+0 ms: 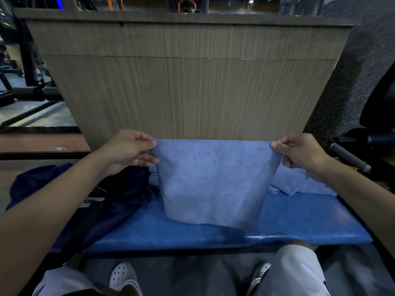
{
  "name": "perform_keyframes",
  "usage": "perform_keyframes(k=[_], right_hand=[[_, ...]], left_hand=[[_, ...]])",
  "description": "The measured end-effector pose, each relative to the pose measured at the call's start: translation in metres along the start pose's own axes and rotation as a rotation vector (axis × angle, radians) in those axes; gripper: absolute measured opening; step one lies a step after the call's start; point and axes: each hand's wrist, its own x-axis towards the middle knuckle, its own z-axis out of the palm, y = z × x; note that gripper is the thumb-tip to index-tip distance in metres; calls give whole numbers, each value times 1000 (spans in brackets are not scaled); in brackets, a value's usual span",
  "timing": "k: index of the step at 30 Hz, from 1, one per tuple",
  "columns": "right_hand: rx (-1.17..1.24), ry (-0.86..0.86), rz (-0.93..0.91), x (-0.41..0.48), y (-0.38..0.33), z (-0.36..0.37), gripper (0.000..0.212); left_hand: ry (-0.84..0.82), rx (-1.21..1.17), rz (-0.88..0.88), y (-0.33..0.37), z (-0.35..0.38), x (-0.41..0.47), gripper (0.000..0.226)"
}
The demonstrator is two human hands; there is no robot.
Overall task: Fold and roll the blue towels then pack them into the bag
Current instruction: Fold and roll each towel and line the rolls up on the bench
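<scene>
A light blue towel (213,180) hangs stretched between my two hands above the blue padded bench (299,223). My left hand (128,148) pinches its upper left corner and my right hand (299,152) pinches its upper right corner. The towel's lower edge touches the bench top. More blue towels (299,182) lie in a loose heap on the bench behind the held towel, at the right. A dark navy bag (102,199) lies slumped on the bench's left end, under my left forearm; whether its mouth stands open is hidden.
A wood-grain panel (188,86) rises straight behind the bench. At the right stand a black chair (382,103) and a metal bar with a grey grip (350,157). Black gym frames (27,67) stand at the far left. My feet in white shoes (124,276) are below the bench edge.
</scene>
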Motion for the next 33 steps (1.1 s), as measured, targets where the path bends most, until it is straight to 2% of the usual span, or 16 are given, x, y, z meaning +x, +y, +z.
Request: perform_keyframes(k=[5,11,14,16,20,25,29,33], right_hand=[[153,-50,43,1,-2,9,13],[187,137,-108,7,-6,13,11],[204,145,-130,5,-6,13,12],[190,100,-87,-2,-1,16,13],[65,-41,52,-25,39,35,14],[-19,-272,245,-56,99,60,10],[-82,-328,299,-69,125,69,12],[-135,-356,271,-70,139,70,15]], left_hand=[[55,-84,68,-9,8,7,8],[179,-116,342,-6,12,15,5],[160,-119,384,-5,8,14,6],[104,-102,305,-17,8,12,9],[-12,-4,33,-66,18,4,22],[-127,151,-191,-132,34,-7,21],[-197,208,-282,-154,41,-10,19],[-248,377,-273,-158,41,-2,30]])
